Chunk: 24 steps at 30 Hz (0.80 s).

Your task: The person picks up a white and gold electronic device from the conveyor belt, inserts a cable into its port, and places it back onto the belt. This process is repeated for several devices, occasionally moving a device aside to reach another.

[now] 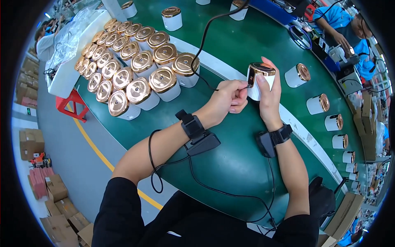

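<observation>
My right hand is wrapped round a white ribbed, cup-like device with a gold rim and a black panel, tilted slightly above the green table. Close against its left side, my left hand pinches the end of a thin black cable at the panel's lower edge. That cable hangs from above and runs down into my left fingers. Its tip is too small to tell whether it sits in the device or only touches it.
Rows of similar gold-topped devices stand at the left on the green table. More devices line the strip beyond a pale rail. A white foam box holds clear plastic. Wrist-strap cords trail near me. A co-worker sits at the far right.
</observation>
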{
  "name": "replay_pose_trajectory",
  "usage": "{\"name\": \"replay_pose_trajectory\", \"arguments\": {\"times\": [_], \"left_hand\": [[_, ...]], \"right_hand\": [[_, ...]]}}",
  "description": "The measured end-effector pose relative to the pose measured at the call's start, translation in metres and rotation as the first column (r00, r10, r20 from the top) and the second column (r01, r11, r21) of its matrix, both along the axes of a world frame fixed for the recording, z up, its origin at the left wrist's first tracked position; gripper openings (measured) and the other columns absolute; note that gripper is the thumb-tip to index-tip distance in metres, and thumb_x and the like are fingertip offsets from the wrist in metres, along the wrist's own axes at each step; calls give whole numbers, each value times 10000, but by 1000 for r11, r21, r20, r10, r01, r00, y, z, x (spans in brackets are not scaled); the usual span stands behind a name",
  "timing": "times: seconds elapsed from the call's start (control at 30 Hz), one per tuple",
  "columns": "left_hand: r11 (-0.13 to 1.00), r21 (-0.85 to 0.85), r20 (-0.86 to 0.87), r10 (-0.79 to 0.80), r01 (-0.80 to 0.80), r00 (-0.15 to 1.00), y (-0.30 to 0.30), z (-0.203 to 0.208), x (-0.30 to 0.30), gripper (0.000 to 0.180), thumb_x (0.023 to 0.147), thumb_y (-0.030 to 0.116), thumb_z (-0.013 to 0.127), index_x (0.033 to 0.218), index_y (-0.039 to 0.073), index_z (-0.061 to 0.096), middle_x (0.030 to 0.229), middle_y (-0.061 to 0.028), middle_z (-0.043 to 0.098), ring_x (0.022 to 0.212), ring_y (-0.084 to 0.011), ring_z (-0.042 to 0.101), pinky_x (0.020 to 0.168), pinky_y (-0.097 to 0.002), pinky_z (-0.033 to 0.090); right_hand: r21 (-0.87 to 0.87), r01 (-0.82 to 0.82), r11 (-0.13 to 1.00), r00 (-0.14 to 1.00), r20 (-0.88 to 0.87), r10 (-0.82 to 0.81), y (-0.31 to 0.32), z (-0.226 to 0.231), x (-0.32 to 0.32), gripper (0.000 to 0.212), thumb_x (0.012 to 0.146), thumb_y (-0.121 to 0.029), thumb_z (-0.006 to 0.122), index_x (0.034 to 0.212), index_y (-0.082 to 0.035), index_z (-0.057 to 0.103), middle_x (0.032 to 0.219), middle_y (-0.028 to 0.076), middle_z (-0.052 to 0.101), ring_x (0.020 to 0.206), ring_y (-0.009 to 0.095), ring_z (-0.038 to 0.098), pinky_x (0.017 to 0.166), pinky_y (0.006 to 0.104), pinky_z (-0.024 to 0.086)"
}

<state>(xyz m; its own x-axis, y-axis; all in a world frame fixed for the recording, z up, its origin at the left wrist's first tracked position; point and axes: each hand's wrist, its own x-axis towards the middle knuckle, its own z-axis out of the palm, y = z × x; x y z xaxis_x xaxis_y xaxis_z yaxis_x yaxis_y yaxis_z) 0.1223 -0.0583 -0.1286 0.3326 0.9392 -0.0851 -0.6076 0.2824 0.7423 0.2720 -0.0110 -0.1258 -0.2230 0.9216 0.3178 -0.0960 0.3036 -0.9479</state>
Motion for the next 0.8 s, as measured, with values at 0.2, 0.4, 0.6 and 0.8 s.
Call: {"name": "replay_pose_trajectory", "arguments": {"times": [0.2,0.4,0.6,0.8], "left_hand": [[999,-13,-85,49,-50,995,-3,1,1,350,964,251,462,661,79,429,545,16,359,464,-80,314,429,-251,223],[991,-25,-230,121,-131,966,-10,6,6,340,986,272,472,709,78,432,582,49,299,485,-65,264,449,-256,171],[994,-30,-185,95,-102,978,-5,2,3,361,999,292,466,718,65,456,580,34,350,482,-61,291,436,-246,199],[994,-20,-133,101,-105,986,-1,10,3,361,978,257,474,668,89,399,553,40,287,460,-75,256,439,-264,164]], "right_hand": [[-5,-13,1000,1000,21,13,2,-5,1,551,903,-300,645,1342,-37,440,1121,99,602,984,153,581,851,274,474],[99,54,994,984,162,-69,-6,-2,-5,575,905,-321,649,1352,-45,415,1115,114,612,997,168,588,857,288,475],[70,38,997,989,142,-47,-3,-4,-2,586,911,-334,643,1358,-43,399,1106,117,617,996,174,592,854,296,478],[215,76,974,972,204,-121,3,6,0,541,923,-280,629,1355,-44,404,1168,112,568,1030,167,556,897,295,450]]}}
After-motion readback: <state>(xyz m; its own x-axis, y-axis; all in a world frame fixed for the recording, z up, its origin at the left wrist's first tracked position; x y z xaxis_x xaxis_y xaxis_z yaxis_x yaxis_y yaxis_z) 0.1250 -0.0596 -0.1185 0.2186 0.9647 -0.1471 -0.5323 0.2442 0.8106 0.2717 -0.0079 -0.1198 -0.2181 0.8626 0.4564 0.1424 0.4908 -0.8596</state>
